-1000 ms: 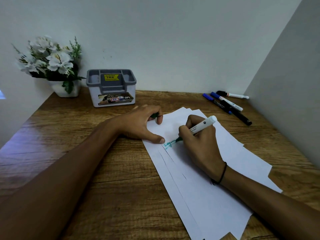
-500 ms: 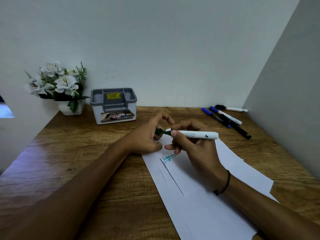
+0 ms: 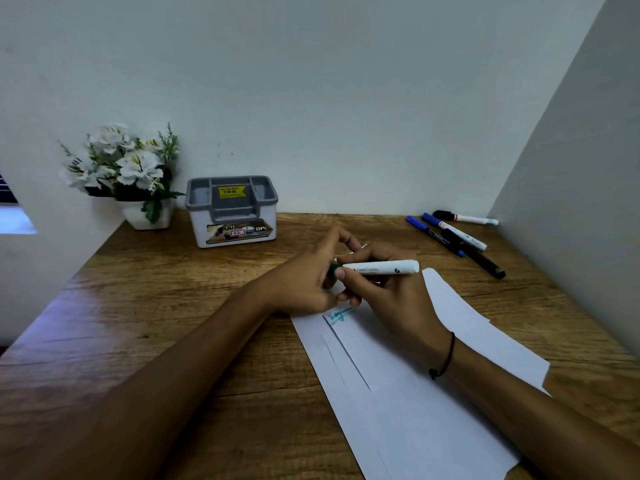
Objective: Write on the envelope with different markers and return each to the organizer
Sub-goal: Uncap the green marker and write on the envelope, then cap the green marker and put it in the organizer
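Note:
A stack of white envelopes (image 3: pixel 408 382) lies on the wooden desk with green writing (image 3: pixel 337 316) near its top-left corner. Just above the envelopes my right hand (image 3: pixel 388 296) holds a white-barrelled green marker (image 3: pixel 381 267) level. My left hand (image 3: pixel 311 278) meets the marker's left end and pinches the green cap (image 3: pixel 333 268) there. Whether the cap is fully seated is hidden by my fingers. The grey and white organizer (image 3: pixel 231 209) stands at the back of the desk, to the left of my hands.
Several other markers (image 3: pixel 457 237), blue, black and white, lie at the back right beside the side wall (image 3: pixel 571 202). A white pot of artificial flowers (image 3: pixel 128 174) stands at the back left next to the organizer.
My right hand lifted the green marker off the envelope and turned it level. My left hand left the paper and brought the green cap to the marker's tip.

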